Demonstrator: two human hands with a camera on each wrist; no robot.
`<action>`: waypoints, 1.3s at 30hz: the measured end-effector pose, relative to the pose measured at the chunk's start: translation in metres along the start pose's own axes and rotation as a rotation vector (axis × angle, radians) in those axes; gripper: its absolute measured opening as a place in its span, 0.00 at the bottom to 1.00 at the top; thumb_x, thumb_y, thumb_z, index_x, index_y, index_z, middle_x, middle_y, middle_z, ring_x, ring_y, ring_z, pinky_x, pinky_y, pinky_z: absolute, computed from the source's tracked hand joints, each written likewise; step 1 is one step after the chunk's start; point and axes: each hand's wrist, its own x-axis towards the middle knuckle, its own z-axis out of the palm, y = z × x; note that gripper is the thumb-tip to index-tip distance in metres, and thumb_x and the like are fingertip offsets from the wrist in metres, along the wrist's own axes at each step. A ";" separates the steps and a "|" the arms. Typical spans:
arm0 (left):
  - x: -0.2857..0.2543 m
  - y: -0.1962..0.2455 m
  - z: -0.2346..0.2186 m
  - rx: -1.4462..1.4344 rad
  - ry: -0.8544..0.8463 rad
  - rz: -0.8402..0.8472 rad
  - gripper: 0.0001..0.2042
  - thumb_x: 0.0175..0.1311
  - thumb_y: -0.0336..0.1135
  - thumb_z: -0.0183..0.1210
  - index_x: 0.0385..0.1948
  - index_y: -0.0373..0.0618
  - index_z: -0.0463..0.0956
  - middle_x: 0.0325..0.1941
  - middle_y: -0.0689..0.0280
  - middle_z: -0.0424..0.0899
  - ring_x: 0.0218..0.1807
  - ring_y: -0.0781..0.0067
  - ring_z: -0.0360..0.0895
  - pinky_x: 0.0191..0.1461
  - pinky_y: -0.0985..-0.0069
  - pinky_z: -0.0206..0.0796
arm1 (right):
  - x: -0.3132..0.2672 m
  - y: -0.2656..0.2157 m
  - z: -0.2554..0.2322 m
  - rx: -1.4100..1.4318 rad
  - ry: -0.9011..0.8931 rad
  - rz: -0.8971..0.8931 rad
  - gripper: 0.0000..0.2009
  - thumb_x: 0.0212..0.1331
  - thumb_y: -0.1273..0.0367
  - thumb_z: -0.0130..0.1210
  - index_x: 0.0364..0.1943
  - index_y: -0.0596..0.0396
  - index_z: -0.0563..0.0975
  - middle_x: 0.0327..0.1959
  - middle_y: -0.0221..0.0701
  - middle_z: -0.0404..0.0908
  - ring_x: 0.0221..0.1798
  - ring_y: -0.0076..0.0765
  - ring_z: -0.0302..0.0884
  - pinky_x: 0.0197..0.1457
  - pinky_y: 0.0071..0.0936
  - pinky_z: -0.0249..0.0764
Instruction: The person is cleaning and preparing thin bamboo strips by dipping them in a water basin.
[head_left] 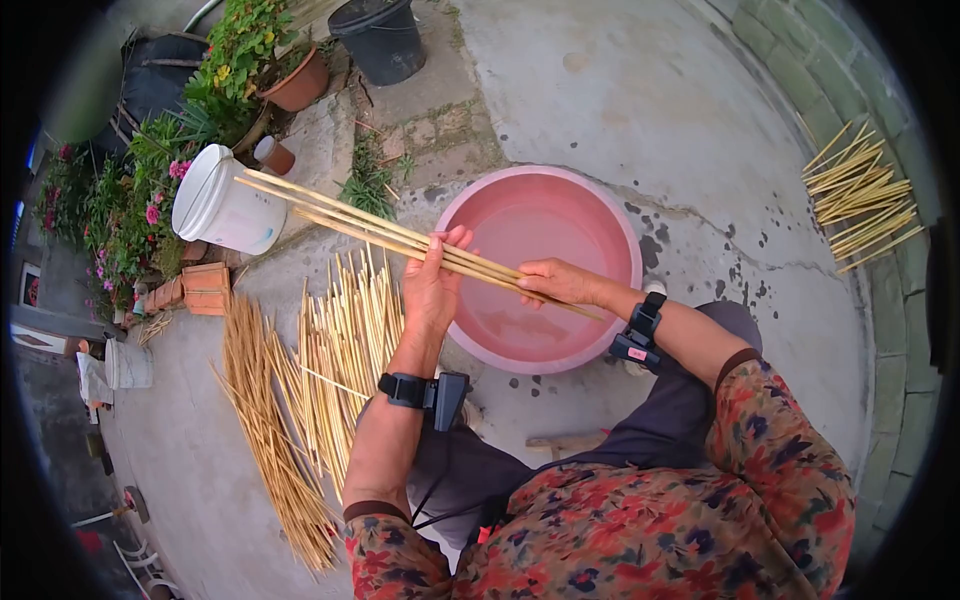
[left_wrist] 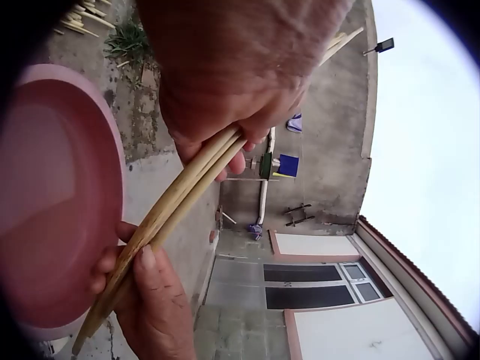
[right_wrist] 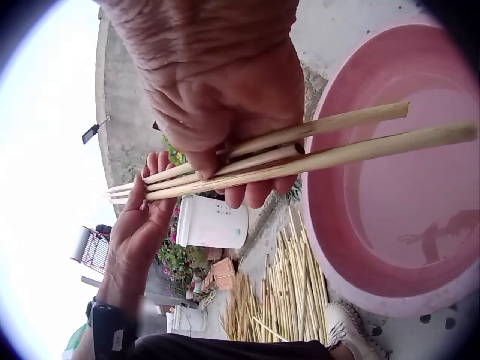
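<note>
Several long, pale yellow, hollow stalks (head_left: 480, 262) lie across both hands above a pink basin (head_left: 615, 240) that has water in it. My left hand (head_left: 432, 280) holds the stalks near their middle, thumb laid over them. Toward their near ends, my right hand (head_left: 560, 283) pinches them between thumb and fingers. In the right wrist view three stalk ends (right_wrist: 375, 152) stick out past the right hand over the basin, at uneven lengths. The left wrist view shows the stalks (left_wrist: 180, 195) running close together between the two hands.
Bundles of similar stalks (head_left: 345, 340) lie on the concrete at left, with another pile (head_left: 865, 195) by the block wall at right. A white bucket (head_left: 228, 205), red bricks (head_left: 206, 290), potted plants (head_left: 298, 85) and a black bucket (head_left: 382, 45) stand farther off.
</note>
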 end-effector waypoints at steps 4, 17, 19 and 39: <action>0.017 -0.017 -0.018 0.001 0.081 -0.045 0.08 0.64 0.32 0.44 0.41 0.41 0.66 0.48 0.56 0.72 0.53 0.60 0.69 0.55 0.65 0.63 | 0.020 0.036 -0.020 -0.294 0.041 0.037 0.14 0.61 0.61 0.43 0.40 0.56 0.72 0.30 0.29 0.74 0.32 0.19 0.70 0.36 0.17 0.68; 0.050 -0.051 -0.088 0.112 0.397 0.065 0.07 0.63 0.27 0.42 0.41 0.43 0.67 0.51 0.57 0.69 0.57 0.66 0.63 0.60 0.68 0.57 | 0.068 0.195 -0.085 0.423 0.971 0.435 0.17 0.57 0.59 0.45 0.46 0.53 0.70 0.40 0.31 0.74 0.41 0.26 0.71 0.41 0.26 0.67; 0.052 -0.052 -0.085 0.172 0.442 0.029 0.07 0.63 0.26 0.42 0.41 0.44 0.67 0.51 0.58 0.68 0.57 0.68 0.63 0.60 0.69 0.56 | 0.075 0.217 -0.097 0.376 1.188 0.349 0.16 0.58 0.59 0.43 0.45 0.52 0.71 0.38 0.30 0.74 0.39 0.25 0.71 0.40 0.26 0.67; 0.078 -0.104 -0.063 0.162 0.363 -0.011 0.06 0.62 0.30 0.48 0.37 0.42 0.69 0.45 0.59 0.73 0.46 0.72 0.69 0.51 0.75 0.61 | 0.095 0.041 -0.001 0.217 0.258 -0.290 0.09 0.59 0.72 0.44 0.42 0.58 0.69 0.40 0.35 0.71 0.45 0.34 0.72 0.46 0.29 0.71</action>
